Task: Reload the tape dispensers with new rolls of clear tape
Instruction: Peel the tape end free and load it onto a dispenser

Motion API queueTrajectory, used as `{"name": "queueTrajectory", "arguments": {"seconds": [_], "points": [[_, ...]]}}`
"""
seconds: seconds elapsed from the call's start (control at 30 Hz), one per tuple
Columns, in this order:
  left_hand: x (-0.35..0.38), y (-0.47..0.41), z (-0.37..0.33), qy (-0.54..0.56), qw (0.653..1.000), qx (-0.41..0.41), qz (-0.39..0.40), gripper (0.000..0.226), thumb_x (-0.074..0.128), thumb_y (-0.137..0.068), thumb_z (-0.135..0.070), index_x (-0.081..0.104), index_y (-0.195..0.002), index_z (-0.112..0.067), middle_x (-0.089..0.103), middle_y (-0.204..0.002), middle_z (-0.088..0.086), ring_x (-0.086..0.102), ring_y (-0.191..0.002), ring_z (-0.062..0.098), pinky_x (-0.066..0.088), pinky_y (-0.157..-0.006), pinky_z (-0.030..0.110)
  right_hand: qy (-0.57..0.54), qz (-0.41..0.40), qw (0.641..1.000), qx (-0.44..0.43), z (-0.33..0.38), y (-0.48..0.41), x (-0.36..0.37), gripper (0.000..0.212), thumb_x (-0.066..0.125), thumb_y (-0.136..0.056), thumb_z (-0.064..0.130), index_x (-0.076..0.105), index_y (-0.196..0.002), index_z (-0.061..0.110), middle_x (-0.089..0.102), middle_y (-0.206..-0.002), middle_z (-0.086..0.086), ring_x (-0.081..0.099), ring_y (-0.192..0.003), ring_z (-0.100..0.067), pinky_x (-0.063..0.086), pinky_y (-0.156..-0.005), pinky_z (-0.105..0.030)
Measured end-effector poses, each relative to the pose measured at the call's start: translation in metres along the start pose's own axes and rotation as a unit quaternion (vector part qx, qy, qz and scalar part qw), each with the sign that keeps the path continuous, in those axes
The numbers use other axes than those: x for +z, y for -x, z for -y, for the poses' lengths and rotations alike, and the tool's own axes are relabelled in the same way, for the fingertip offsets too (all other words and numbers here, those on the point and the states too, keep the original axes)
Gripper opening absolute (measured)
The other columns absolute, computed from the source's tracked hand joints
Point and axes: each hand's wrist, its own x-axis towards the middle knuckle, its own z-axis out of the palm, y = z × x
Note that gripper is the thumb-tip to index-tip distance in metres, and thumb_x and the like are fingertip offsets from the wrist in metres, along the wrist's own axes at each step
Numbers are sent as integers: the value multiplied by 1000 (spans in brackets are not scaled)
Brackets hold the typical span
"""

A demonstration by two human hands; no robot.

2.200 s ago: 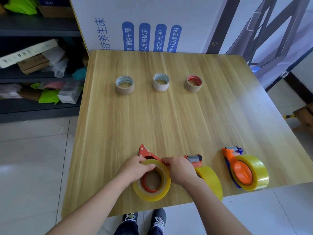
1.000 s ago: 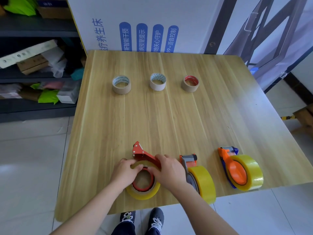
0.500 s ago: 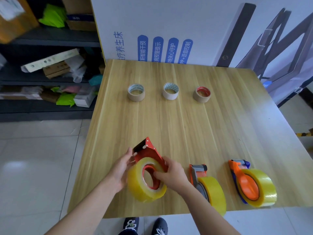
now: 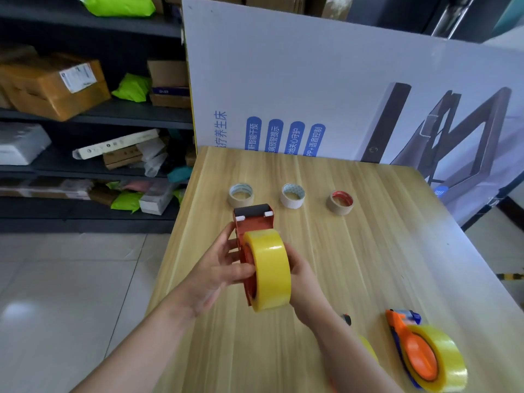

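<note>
A red tape dispenser [image 4: 252, 222] carrying a yellowish clear tape roll [image 4: 270, 268] is held upright in the air above the wooden table [image 4: 368, 251]. My left hand [image 4: 218, 268] grips its left side, thumb on the roll's edge. My right hand [image 4: 302, 275] holds the roll from the right. A second dispenser with its roll [image 4: 368, 348] lies mostly hidden behind my right forearm. An orange and blue dispenser with a roll [image 4: 425, 355] lies at the front right.
Three empty tape cores stand in a row at the back: grey-white [image 4: 241, 195], white [image 4: 293, 195] and red-rimmed [image 4: 341, 202]. A printed board [image 4: 340, 95] stands behind the table. Shelves of parcels [image 4: 85, 123] fill the left; tiled floor lies below.
Both hands lifted the red dispenser with its roll off the table and turned it upright, cutter end pointing away. The camera tilted upward.
</note>
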Motion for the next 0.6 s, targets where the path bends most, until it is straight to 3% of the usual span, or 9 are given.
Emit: {"name": "queueTrajectory", "arguments": {"seconds": [0.07,0.13,0.2,0.23,0.33,0.4,0.47,0.6], "points": [[2,-1,-8,-8,999,24,-20,95,79,-51,-24,41,-136,-39,62,-117,9,63,-107,25,56,-81,40,22,-37,999,-30,13,-2,1,45,74,-81,22,62,-122,36,68,-117,7,64,-108,-11,54,-90,-34],[3,-2,-14,-11,998,47,-36,92,80,-52,-24,43,-134,-40,62,-115,6,64,-106,24,56,-83,43,-12,-95,993,-69,31,3,4,16,57,-95,24,71,-104,23,72,-103,2,64,-99,-14,51,-85,-33],[2,-3,-20,-27,996,73,-54,93,83,-53,-24,43,-134,-44,60,-122,8,59,-116,28,51,-92,51,-40,-72,993,-85,50,9,5,42,42,-101,36,72,-91,9,74,-89,-6,66,-86,-20,50,-80,-32],[1,-3,-23,-33,994,81,-59,94,84,-53,-23,43,-134,-45,59,-125,8,56,-119,29,49,-95,53,-23,-24,996,-87,55,11,5,49,42,-98,45,72,-91,8,74,-87,-9,67,-84,-24,51,-80,-32],[1,0,-37,-58,992,108,-32,99,84,-57,-18,36,-139,-45,56,-131,7,53,-122,27,51,-93,45,2,97,991,-88,73,20,7,35,63,-79,52,72,-90,20,72,-79,-1,66,-74,-13,52,-69,-22],[2,2,-48,-79,989,128,8,107,86,-59,-17,26,-144,-44,50,-138,6,49,-127,25,50,-94,44,-4,119,988,-99,79,21,9,32,68,-80,43,70,-96,16,74,-83,0,69,-80,-14,53,-71,-26],[2,2,-57,-91,985,146,27,111,90,-57,-31,23,-146,-40,46,-142,4,44,-130,24,47,-99,47,-33,126,985,-113,86,23,12,32,64,-85,35,68,-102,8,75,-87,-5,70,-83,-18,55,-74,-31],[6,2,-68,-67,982,176,12,101,85,-60,-51,32,-142,-23,49,-140,6,44,-130,27,37,-106,48,-49,124,980,-148,98,29,18,53,64,-83,45,60,-104,-4,70,-77,-15,69,-75,-24,55,-70,-41]]}}
